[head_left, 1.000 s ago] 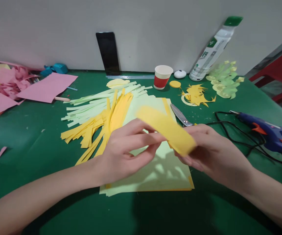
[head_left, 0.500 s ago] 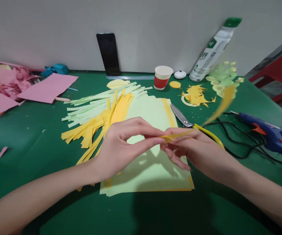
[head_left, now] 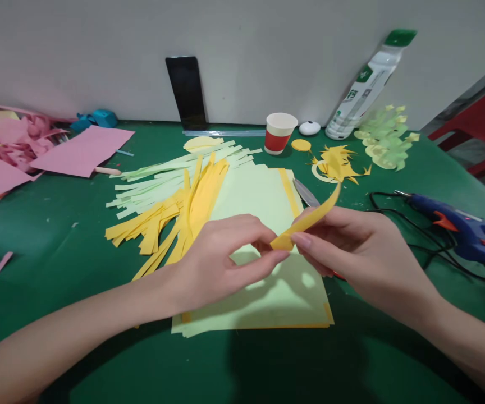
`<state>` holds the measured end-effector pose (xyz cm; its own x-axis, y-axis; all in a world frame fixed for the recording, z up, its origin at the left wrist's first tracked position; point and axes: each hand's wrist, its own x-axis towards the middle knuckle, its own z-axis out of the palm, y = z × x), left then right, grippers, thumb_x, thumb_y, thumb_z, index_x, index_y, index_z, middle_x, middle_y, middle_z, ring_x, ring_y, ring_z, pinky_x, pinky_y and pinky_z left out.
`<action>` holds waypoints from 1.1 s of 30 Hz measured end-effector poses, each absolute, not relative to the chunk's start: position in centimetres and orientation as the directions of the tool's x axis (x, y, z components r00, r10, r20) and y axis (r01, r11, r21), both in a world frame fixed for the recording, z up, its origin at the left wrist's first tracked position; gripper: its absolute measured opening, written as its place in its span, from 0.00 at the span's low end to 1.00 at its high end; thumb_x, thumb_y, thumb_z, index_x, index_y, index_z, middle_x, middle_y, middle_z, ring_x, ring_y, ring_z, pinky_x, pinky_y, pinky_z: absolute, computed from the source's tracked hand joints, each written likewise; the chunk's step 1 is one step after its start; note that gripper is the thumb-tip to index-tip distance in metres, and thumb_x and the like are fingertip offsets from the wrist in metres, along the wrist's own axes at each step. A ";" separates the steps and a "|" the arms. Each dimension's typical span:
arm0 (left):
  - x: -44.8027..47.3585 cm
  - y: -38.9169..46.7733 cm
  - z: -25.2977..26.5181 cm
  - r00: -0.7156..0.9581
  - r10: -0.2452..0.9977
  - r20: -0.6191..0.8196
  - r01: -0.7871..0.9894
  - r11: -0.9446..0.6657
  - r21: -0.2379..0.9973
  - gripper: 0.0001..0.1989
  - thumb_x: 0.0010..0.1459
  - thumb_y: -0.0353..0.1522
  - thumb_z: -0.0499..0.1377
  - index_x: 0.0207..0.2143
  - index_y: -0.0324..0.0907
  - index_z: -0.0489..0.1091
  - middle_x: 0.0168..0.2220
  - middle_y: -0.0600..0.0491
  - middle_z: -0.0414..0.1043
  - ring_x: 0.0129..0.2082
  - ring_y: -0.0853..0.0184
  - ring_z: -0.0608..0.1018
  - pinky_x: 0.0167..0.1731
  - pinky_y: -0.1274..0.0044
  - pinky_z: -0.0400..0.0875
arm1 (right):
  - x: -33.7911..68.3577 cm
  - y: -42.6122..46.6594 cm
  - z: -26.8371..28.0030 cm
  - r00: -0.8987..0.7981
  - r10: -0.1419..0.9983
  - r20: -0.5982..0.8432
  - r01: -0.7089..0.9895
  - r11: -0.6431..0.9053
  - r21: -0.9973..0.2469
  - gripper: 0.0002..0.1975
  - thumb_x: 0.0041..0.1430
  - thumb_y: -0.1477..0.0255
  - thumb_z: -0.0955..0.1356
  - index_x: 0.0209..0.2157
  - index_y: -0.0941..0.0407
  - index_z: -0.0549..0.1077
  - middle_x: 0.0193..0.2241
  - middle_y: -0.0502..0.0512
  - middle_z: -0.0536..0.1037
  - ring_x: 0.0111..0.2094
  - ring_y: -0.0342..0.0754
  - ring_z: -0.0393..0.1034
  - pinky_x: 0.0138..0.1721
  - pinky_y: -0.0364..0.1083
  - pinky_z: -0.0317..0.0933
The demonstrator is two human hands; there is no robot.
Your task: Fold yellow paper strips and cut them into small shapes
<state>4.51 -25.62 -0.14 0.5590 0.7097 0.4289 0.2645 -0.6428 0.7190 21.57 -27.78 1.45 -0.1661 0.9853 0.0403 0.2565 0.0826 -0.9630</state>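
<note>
A yellow paper strip (head_left: 316,217) with a folded near end is between my hands, its free end curving up to the right. My right hand (head_left: 352,252) pinches it between thumb and fingers. The thumb and curled fingers of my left hand (head_left: 221,258) close on the folded end. Beneath the hands lies a stack of pale green paper sheets (head_left: 246,193) with yellow edges showing. Yellow strips (head_left: 202,193) lie on its left side, beside pale green strips (head_left: 150,188). Scissors (head_left: 305,193) are mostly hidden behind my right hand.
A blue glue gun (head_left: 453,224) with a black cord lies at right. Along the back stand a paper cup (head_left: 278,134), a bottle (head_left: 364,90) and a phone (head_left: 186,92). Yellow star-like cutouts (head_left: 339,163) lie near them. Pink paper (head_left: 85,151) covers the left.
My right hand has turned and now pinches the strip with its thumb on top. The strip's free end has swung left and lower. My left hand has shifted slightly down.
</note>
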 end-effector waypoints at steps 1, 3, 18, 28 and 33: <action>4.5 -25.6 -0.2 0.594 0.664 0.455 0.268 -0.696 0.666 0.08 0.54 0.26 0.57 0.22 0.36 0.66 0.20 0.55 0.68 0.22 0.75 0.68 0.23 0.83 0.64 | 21.6 -27.8 1.5 -0.165 0.986 0.020 0.257 0.062 -0.964 0.04 0.46 0.73 0.69 0.20 0.55 0.72 0.18 0.49 0.72 0.18 0.39 0.61 0.16 0.39 0.55; 4.5 -25.6 -0.4 0.636 0.603 0.482 0.252 -0.753 0.608 0.11 0.56 0.26 0.55 0.21 0.35 0.66 0.18 0.55 0.65 0.21 0.75 0.66 0.21 0.83 0.62 | 21.6 -27.7 1.5 -0.155 0.988 -0.012 0.269 0.030 -0.963 0.04 0.44 0.72 0.70 0.20 0.56 0.71 0.17 0.49 0.72 0.19 0.40 0.61 0.17 0.39 0.56; 4.1 -25.4 -0.1 0.657 0.598 0.459 0.197 -0.724 0.661 0.13 0.60 0.25 0.48 0.25 0.34 0.68 0.22 0.53 0.68 0.24 0.75 0.69 0.25 0.84 0.65 | 21.6 -27.8 1.6 -0.208 0.968 -0.140 0.180 -0.103 -0.978 0.05 0.46 0.71 0.69 0.22 0.56 0.71 0.12 0.43 0.61 0.13 0.35 0.50 0.12 0.38 0.44; 4.1 -25.1 -0.1 0.494 0.264 0.829 0.462 -0.887 0.007 0.05 0.47 0.29 0.63 0.24 0.42 0.68 0.18 0.58 0.68 0.20 0.71 0.67 0.23 0.75 0.60 | 20.9 -28.2 0.8 -0.096 0.982 -0.166 0.185 -0.146 -0.972 0.17 0.46 0.57 0.69 0.24 0.58 0.72 0.14 0.47 0.64 0.16 0.40 0.58 0.14 0.40 0.51; 4.2 -25.2 -0.5 0.466 0.222 0.857 0.527 -0.847 -0.068 0.04 0.48 0.30 0.63 0.23 0.43 0.69 0.16 0.59 0.70 0.19 0.71 0.66 0.24 0.73 0.57 | 20.6 -28.3 0.8 -0.098 0.982 -0.161 0.168 -0.143 -0.975 0.17 0.45 0.56 0.68 0.25 0.57 0.73 0.15 0.49 0.66 0.18 0.41 0.61 0.15 0.41 0.53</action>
